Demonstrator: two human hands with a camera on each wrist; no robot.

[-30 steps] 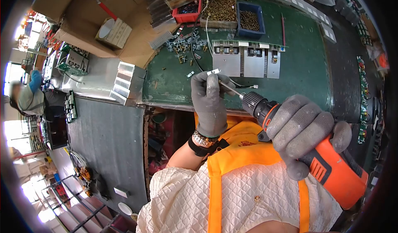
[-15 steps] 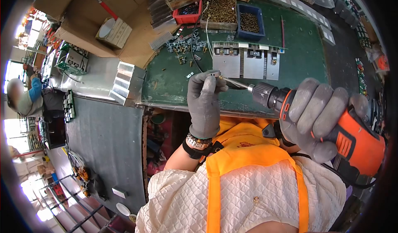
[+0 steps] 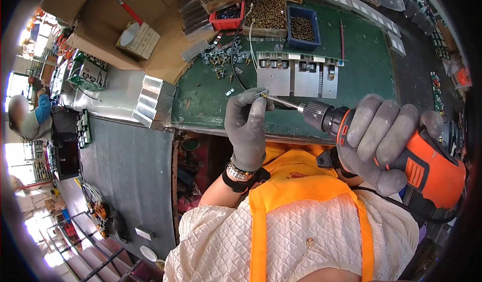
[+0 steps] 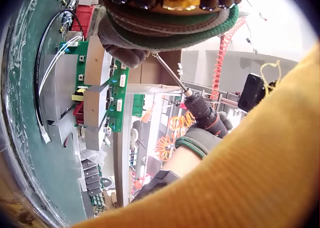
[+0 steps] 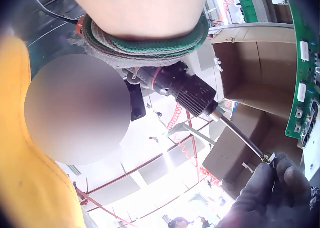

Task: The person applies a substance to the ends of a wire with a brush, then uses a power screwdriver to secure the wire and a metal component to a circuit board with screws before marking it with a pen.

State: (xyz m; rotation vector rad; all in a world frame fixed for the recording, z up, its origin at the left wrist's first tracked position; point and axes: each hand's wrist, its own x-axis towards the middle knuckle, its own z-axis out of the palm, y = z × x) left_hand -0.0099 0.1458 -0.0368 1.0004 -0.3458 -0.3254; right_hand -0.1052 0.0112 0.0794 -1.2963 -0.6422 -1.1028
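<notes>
In the head view, the gloved left hand point(image 3: 247, 126) pinches a small metal clip point(image 3: 261, 94) between thumb and fingers above the green table's front edge. The gloved right hand point(image 3: 381, 141) grips an orange and black power driver point(image 3: 436, 170) whose long bit point(image 3: 285, 102) points left at the clip. In the right wrist view, the bit point(image 5: 243, 138) reaches a small brass screw point(image 5: 265, 159) at the left hand's fingertips. Behind the hands, a green circuit board with silver heatsinks point(image 3: 274, 81) lies on the table.
Trays of brass screws point(image 3: 266, 12), a red bin point(image 3: 227, 16) and a blue bin point(image 3: 303, 27) stand at the back. Loose clips and screws point(image 3: 221, 56) are scattered before them. A cardboard box point(image 3: 95, 36) and finned heatsinks point(image 3: 148, 100) are at left. Another person point(image 3: 35, 114) is at far left.
The right hand and driver have moved right, away from the front of the body, and the driver now lies more level. The left hand has shifted slightly left with the clip.
</notes>
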